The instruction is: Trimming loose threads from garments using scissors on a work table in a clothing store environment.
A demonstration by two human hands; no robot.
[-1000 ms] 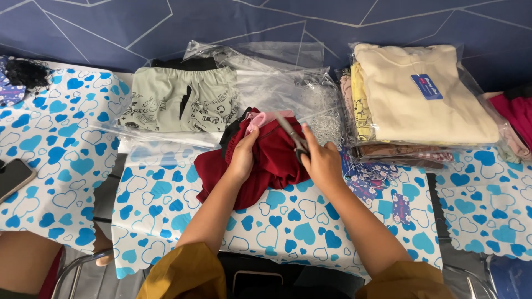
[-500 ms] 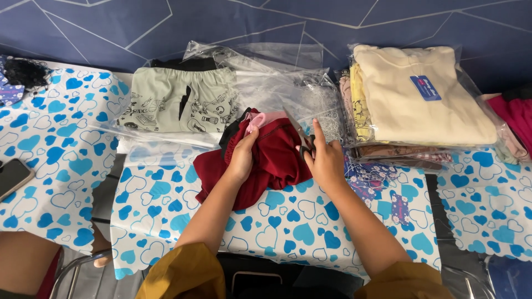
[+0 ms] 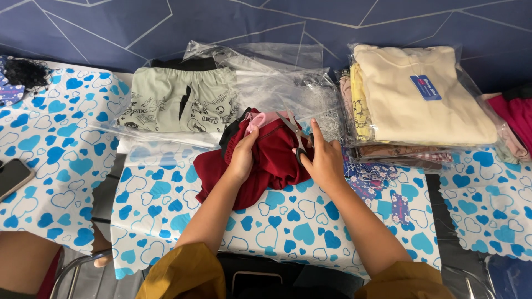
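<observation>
— Maroon garment (image 3: 266, 160), where is it? — Bunched at the centre of the frame on the counter (image 3: 277, 227), which wears a white cloth with blue hearts. — And the hands? — The left hand (image 3: 242, 158) comes up from the lower middle, wrist bent, fingers curled and pinching the garment's upper edge beside a pink strip (image 3: 265, 118). The right hand (image 3: 324, 160) reaches in from the lower right, closed round a pair of scissors (image 3: 296, 141), blades pointing up-left over the cloth. — Any bags? — A clear plastic bag (image 3: 166, 99) at upper left holds a folded pale green printed piece. Another clear bag (image 3: 421, 94) at upper right holds a cream folded top stacked on others. Empty clear bags (image 3: 277, 77) lie crumpled between them. A phone (image 3: 12, 176) sits at the left edge.
</observation>
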